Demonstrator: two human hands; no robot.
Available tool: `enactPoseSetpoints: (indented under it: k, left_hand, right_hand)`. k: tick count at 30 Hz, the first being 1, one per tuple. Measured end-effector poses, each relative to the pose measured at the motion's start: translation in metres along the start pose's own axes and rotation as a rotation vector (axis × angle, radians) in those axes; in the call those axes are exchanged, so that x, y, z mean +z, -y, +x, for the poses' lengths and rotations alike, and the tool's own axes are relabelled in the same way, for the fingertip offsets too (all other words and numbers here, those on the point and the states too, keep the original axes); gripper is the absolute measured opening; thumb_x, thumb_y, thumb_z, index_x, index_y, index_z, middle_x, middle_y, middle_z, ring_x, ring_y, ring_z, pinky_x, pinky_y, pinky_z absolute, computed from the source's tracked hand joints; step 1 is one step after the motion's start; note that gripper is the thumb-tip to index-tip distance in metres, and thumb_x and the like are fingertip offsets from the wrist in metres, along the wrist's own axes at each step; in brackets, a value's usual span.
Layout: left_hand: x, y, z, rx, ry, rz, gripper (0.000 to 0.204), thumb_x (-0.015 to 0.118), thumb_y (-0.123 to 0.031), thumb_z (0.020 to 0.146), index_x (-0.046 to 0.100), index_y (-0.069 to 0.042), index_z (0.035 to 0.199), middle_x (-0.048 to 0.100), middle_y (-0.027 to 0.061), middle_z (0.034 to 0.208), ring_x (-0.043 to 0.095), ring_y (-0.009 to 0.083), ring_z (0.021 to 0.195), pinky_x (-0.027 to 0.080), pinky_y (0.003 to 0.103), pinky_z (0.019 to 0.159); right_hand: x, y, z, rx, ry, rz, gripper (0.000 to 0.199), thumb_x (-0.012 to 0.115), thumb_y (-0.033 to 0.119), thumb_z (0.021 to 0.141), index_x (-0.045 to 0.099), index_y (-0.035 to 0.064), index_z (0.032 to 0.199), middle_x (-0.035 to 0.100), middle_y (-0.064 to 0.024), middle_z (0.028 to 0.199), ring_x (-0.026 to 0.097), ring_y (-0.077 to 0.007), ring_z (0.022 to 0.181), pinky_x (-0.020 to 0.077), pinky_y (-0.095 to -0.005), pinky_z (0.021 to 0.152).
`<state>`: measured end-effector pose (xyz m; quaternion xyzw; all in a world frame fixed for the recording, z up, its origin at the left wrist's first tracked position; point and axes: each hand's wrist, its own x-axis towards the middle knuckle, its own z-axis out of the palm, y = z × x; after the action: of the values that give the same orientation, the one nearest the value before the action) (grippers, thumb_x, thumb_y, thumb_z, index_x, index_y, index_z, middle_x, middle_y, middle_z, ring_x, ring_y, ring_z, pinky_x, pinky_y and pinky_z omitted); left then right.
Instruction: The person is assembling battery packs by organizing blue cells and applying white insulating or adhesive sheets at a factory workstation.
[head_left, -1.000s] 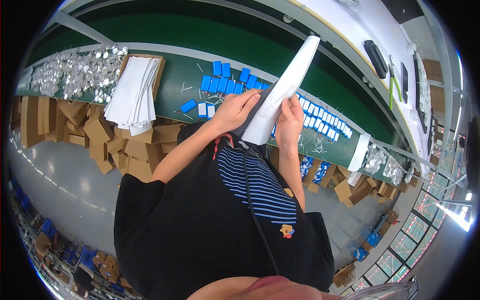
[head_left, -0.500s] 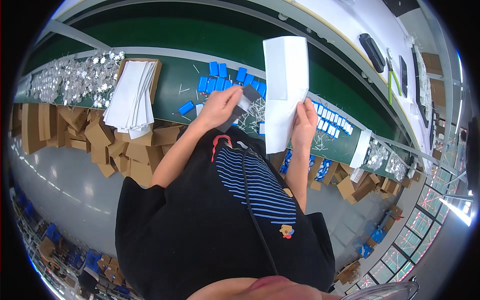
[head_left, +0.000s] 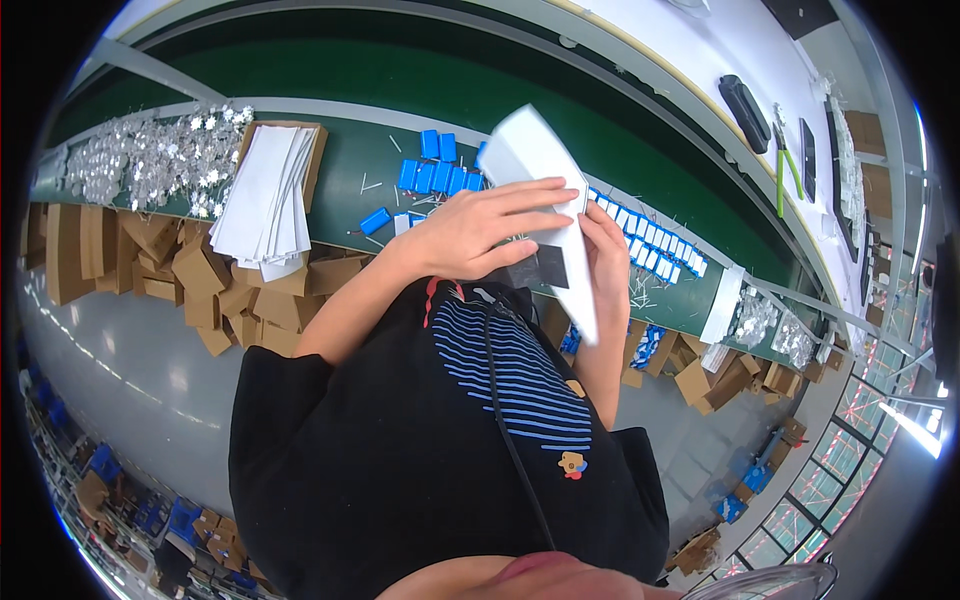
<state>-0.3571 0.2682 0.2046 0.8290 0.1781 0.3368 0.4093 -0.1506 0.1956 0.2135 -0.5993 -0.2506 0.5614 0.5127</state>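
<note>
A folded white sheet (head_left: pixel 528 150), stiff like paper or card, is tilted above the bench in front of my chest. My right hand (head_left: pixel 606 255) grips it at its right edge, fingers curled around the fold. My left hand (head_left: pixel 490 228) lies across the sheet's near face, its fingers stretched out toward the right edge and the thumb apart below them. Just below that thumb, a dark grey flat piece (head_left: pixel 551 268) rests against the white surface; part of it is hidden. Beyond my left hand, several blue wrapped blocks (head_left: pixel 433 176) stand on the green bench (head_left: pixel 345 190).
At the left are a carton of white sheets (head_left: pixel 262 200) and a heap of clear-and-white small parts (head_left: pixel 160 155). Rows of blue-and-white blocks (head_left: pixel 650 240) line the bench at right. Cardboard boxes (head_left: pixel 270 310) are stacked beneath. Green-handled pliers (head_left: pixel 782 165) hang at far right.
My left hand has moved right with the dark grey piece, from beside the white sheet onto it. The sheet has tilted and turned in my right hand, its top leaning left.
</note>
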Motion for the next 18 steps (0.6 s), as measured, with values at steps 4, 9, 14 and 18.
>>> enactPoseSetpoints:
  k: [4, 9, 14, 18]
  left_hand:
    - [0.004, -0.002, -0.008, 0.035, 0.069, -0.096, 0.044, 0.042, -0.021, 0.094, 0.060, -0.009, 0.133, 0.058, 0.0076, 0.137, 0.053, 0.0334, 0.126, 0.040, 0.046, 0.111]
    - [0.015, 0.008, -0.011, 0.206, 0.076, 0.074, 0.039, 0.041, -0.025, 0.096, 0.062, -0.009, 0.124, 0.056, 0.0092, 0.135, 0.050, 0.0322, 0.130, 0.042, 0.047, 0.109]
    - [0.015, 0.007, -0.017, 0.189, 0.067, 0.012, 0.034, 0.041, -0.027, 0.097, 0.063, -0.009, 0.115, 0.056, 0.0115, 0.128, 0.049, 0.0325, 0.128, 0.043, 0.048, 0.106]
    - [0.015, 0.008, -0.021, 0.196, 0.080, 0.008, 0.035, 0.039, -0.030, 0.098, 0.062, -0.008, 0.113, 0.055, 0.0117, 0.125, 0.051, 0.0335, 0.124, 0.044, 0.048, 0.103]
  right_hand:
    - [-0.022, 0.001, -0.002, 0.028, 0.021, 0.182, 0.024, 0.055, 0.007, 0.096, 0.062, -0.0030, 0.116, 0.066, -0.0148, 0.112, 0.067, -0.0208, 0.089, 0.0559, -0.0290, 0.081]
    - [-0.050, -0.049, 0.008, -0.344, 0.144, -0.015, 0.021, 0.059, 0.002, 0.093, 0.066, -0.0049, 0.112, 0.064, -0.0148, 0.118, 0.067, -0.0232, 0.095, 0.0581, -0.0298, 0.082]
    - [-0.044, -0.040, 0.001, -0.231, 0.111, 0.106, 0.017, 0.066, 0.000, 0.087, 0.070, -0.0030, 0.103, 0.063, -0.0134, 0.124, 0.064, -0.0239, 0.101, 0.0530, -0.0303, 0.090]
    - [-0.046, -0.044, 0.001, -0.269, 0.158, 0.071, 0.022, 0.065, 0.000, 0.089, 0.068, -0.0036, 0.111, 0.063, -0.0136, 0.123, 0.065, -0.0244, 0.101, 0.0564, -0.0302, 0.086]
